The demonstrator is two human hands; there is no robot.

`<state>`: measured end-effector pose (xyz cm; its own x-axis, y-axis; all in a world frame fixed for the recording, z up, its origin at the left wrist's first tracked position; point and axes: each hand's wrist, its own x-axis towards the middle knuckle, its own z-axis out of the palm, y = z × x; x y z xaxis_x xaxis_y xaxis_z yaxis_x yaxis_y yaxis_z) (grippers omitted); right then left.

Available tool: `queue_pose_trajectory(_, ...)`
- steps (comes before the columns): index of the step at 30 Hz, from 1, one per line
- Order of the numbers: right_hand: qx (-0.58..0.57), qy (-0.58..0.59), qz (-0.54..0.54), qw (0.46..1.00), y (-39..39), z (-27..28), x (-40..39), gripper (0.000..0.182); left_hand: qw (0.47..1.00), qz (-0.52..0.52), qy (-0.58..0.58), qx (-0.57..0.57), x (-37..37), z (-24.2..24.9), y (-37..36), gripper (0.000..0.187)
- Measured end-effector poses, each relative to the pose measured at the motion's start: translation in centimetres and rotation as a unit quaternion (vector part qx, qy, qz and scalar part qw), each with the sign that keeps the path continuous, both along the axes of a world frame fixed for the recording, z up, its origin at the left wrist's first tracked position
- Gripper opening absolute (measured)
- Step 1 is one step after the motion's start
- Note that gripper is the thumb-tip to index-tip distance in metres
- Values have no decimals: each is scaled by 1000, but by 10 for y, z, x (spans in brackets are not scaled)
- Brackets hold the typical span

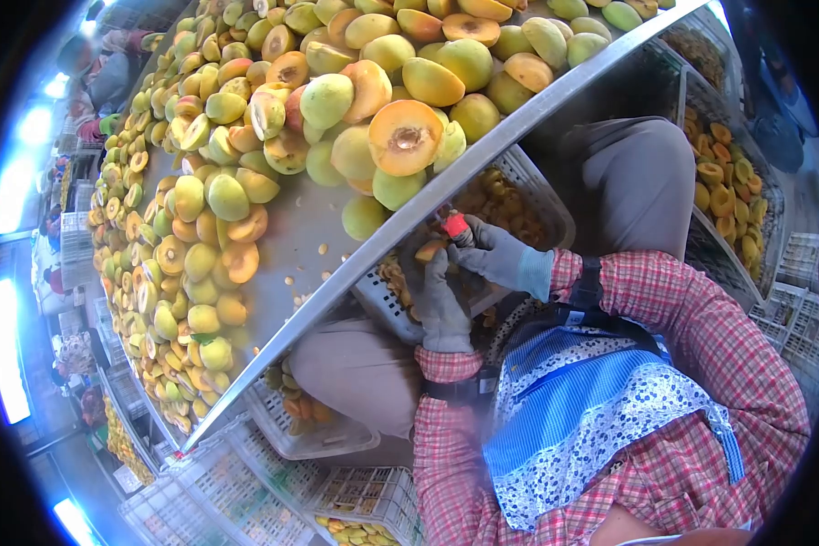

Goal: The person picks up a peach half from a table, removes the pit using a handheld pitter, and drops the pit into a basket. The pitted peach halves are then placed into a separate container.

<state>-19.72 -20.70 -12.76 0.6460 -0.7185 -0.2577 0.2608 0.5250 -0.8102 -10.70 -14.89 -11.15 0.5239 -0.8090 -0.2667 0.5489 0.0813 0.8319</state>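
My left hand, in a grey glove, is closed around a piece of yellow-orange peach. Close beside it, my gloved right hand grips a small tool with a bright red part; its working end is hard to make out. Both hands are over a plastic crate between my knees, which holds peach scraps. Just past my hands runs the raised metal edge of a sloping table.
Halved peaches lie heaped on the metal table, with several loose pits on its surface. Crates of peach halves stand at the right. A pale crate sits by my left knee, near more stacked crates. People work at the far left.
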Motion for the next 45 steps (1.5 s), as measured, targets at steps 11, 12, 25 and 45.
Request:
queue_pose_trajectory(11,56,149,94,983,-20,27,-6,34,998,41,43,30,4,21,-2,41)
queue_pose_trajectory(12,87,198,111,970,-19,43,-9,31,993,50,96,39,6,26,-2,41)
queue_pose_trajectory(25,-267,393,258,841,-5,63,-18,41,992,34,110,-42,9,5,0,30)
queue_pose_trajectory(45,-132,347,382,846,-19,87,-12,47,913,52,-400,62,0,-2,2,39)
